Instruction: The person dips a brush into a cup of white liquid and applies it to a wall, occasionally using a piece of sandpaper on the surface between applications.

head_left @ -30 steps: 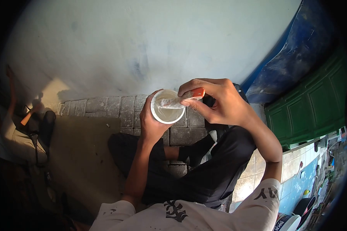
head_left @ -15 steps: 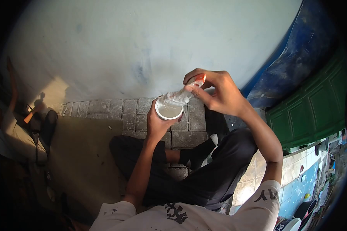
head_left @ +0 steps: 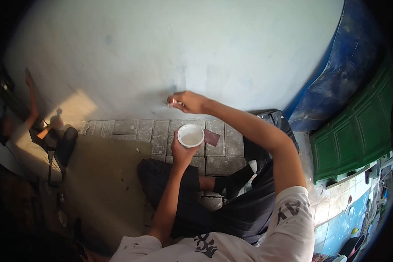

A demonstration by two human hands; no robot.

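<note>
My left hand (head_left: pixel 184 153) is wrapped round a white plastic tub (head_left: pixel 191 135), held upright over the paving with a pale whitish content inside. Farther forward, my right hand (head_left: pixel 190 102) is closed on a small red-and-white tool (head_left: pixel 173 102), gripped between thumb and fingers. The tool is right at the lower part of the pale wall (head_left: pixel 161 48); its working end is mostly hidden by my fingers. Just right of the tub, a dark reddish sheet like sandpaper (head_left: pixel 212 138) lies on the paving blocks (head_left: pixel 225 166).
At the left, another person (head_left: pixel 30 139) sits by the wall, one hand raised against it. A brownish mat (head_left: pixel 105 183) covers the ground on that side. My crossed legs (head_left: pixel 244 205) are below the tub. Green panelled door (head_left: pixel 353 131) and blue sheet (head_left: pixel 336 65) stand at the right.
My right hand has moved the tool from the tub's rim forward and left to the wall. The tub stays in my left hand, and the reddish sheet now shows beside it.
</note>
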